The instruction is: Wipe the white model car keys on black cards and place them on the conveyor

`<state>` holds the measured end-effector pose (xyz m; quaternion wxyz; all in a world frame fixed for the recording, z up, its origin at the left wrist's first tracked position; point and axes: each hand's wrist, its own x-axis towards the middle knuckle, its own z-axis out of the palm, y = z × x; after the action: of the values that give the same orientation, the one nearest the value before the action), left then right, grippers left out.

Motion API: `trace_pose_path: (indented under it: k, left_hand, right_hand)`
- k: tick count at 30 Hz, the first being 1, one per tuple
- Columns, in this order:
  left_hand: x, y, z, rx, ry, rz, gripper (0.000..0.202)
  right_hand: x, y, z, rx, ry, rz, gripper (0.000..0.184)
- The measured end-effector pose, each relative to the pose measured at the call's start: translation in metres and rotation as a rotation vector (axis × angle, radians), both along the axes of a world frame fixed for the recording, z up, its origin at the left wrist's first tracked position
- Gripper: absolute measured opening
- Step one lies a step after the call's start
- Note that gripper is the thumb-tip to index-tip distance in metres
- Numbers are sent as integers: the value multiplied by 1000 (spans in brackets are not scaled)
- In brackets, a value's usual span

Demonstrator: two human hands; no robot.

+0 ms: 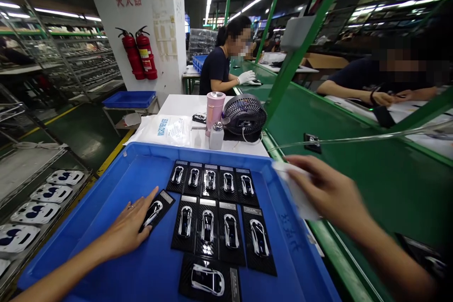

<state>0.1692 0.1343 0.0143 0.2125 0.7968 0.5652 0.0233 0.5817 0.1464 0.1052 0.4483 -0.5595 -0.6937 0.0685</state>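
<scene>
My left hand [123,231] grips a small black-and-white model car [153,213] on a dark base, fingers on one side and thumb on the other. It is tilted at the left of the blue tray [88,226]. My right hand [327,191], slightly smeared by motion, holds a white cloth [300,193] over the tray's right rim. In the tray stand several more model cars on black bases: a back row [211,180], a middle row [207,226], and one car [208,280] turned sideways at the front.
Behind the tray, a white table bears a plastic bag [170,130], a pink tumbler [215,111], a small bottle [216,137] and a black fan [245,115]. Right runs a green conveyor belt [339,179] with a model car [312,142]. Two people sit beyond. A rack [38,155] holds white car shells.
</scene>
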Motion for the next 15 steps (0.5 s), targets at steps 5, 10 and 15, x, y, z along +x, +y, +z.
trace_pose_path:
  k: [5, 10, 15]
  left_hand:
    - [11, -6, -2, 173, 222, 37, 68]
    - [12, -2, -9, 225, 300, 7, 69]
    - [-1, -2, -20, 235, 292, 85, 81]
  right_hand:
    - [-64, 135, -15, -14, -237, 35, 18]
    - [-84, 203, -30, -66, -360, -83, 21]
    - [-80, 214, -44, -162, -473, -116, 21]
